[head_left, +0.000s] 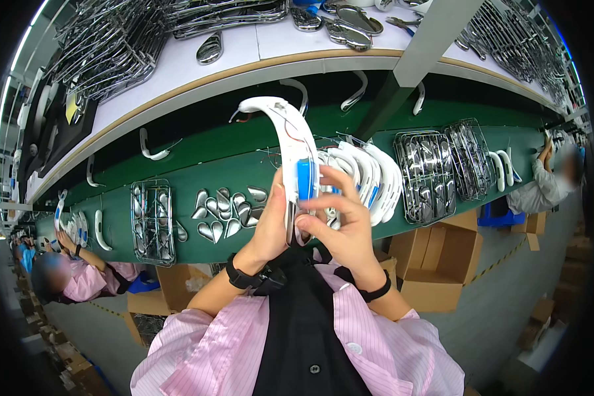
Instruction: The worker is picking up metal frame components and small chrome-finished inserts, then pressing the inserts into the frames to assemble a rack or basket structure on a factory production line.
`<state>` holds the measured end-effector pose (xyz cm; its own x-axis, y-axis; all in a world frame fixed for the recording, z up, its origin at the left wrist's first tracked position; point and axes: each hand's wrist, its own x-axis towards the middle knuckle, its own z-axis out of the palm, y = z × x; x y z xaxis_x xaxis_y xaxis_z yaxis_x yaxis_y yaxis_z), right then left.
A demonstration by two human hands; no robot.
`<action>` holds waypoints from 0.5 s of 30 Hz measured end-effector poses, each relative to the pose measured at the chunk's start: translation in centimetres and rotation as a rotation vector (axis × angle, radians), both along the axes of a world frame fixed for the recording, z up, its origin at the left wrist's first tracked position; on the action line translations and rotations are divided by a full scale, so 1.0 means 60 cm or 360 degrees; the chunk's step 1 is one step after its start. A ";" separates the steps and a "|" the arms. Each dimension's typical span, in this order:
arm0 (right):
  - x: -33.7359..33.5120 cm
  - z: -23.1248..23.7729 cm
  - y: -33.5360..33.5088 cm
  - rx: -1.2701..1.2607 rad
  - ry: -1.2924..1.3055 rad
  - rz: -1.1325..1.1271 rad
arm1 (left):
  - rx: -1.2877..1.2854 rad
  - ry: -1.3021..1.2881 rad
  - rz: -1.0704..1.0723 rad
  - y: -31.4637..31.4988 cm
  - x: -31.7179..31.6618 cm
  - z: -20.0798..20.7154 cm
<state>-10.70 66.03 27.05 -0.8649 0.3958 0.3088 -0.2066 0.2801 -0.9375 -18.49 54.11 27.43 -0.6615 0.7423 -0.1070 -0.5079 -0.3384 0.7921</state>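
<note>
In front of my chest a white curved housing (288, 135) stands upright, its hooked end at the top. A blue block (304, 178) and thin red wires show in its hollow side. My left hand (268, 228) is closed round its lower left side. From the right, my right hand (344, 224) grips the lower end with bent fingers and thumb. Between the hands a shiny chrome piece (290, 223) shows at that lower end; the fingers partly cover it. Just beyond the left hand, several chrome teardrop-shaped covers (224, 202) lie loose on the green bench (198, 245).
Several white housings (383, 178) stand in a row right of my hands. Wire racks (426, 175) (152, 221) with chrome covers flank the work area. A shelf edge (310, 65) crosses above. Cardboard boxes (435, 257) stand below the bench. Co-workers (89, 274) (554, 178) sit at both sides.
</note>
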 end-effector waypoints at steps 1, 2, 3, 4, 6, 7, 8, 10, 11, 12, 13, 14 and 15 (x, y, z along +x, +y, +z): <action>0.000 -0.008 -0.006 -0.0003 -0.0004 -0.0008 | -0.0068 0.0086 -0.0115 -0.003 -0.004 0.002; 0.000 -0.014 -0.013 -0.0567 -0.0120 0.0101 | 0.0004 0.0195 -0.0214 -0.009 -0.011 -0.023; -0.002 -0.017 -0.019 -0.1138 -0.0236 0.0212 | -0.0005 0.0188 -0.0218 -0.010 -0.015 -0.030; -0.006 -0.022 -0.016 -0.1241 -0.0274 0.0273 | -0.0053 0.0165 -0.0219 -0.011 -0.019 -0.035; -0.028 -0.047 -0.019 -0.1328 -0.0326 0.0312 | -0.0081 0.0155 -0.0279 -0.023 -0.038 -0.067; -0.038 -0.062 -0.021 -0.1400 -0.0383 0.0343 | -0.0096 0.0136 -0.0290 -0.024 -0.046 -0.073; -0.057 -0.077 -0.020 -0.1367 -0.0410 0.0331 | -0.0335 0.0056 -0.0165 -0.020 -0.061 -0.078; -0.100 -0.125 -0.023 -0.1240 -0.0489 0.0190 | -0.0602 -0.0189 -0.0143 -0.028 -0.110 -0.134; -0.121 -0.206 -0.025 -0.0655 -0.0354 -0.0100 | -0.0722 -0.0186 -0.0142 -0.024 -0.140 -0.167; -0.142 -0.226 -0.034 -0.0508 -0.0415 -0.0251 | -0.0643 -0.0058 -0.0188 -0.037 -0.180 -0.217; -0.157 -0.254 -0.038 -0.0361 -0.0528 -0.0349 | -0.0843 -0.0122 -0.0150 -0.036 -0.217 -0.237; -0.162 -0.286 -0.041 -0.0171 -0.0645 -0.0265 | -0.0943 -0.0010 -0.0241 -0.038 -0.255 -0.246; -0.163 -0.322 -0.048 0.0020 -0.0762 -0.0180 | -0.1121 0.0097 -0.0280 -0.036 -0.294 -0.268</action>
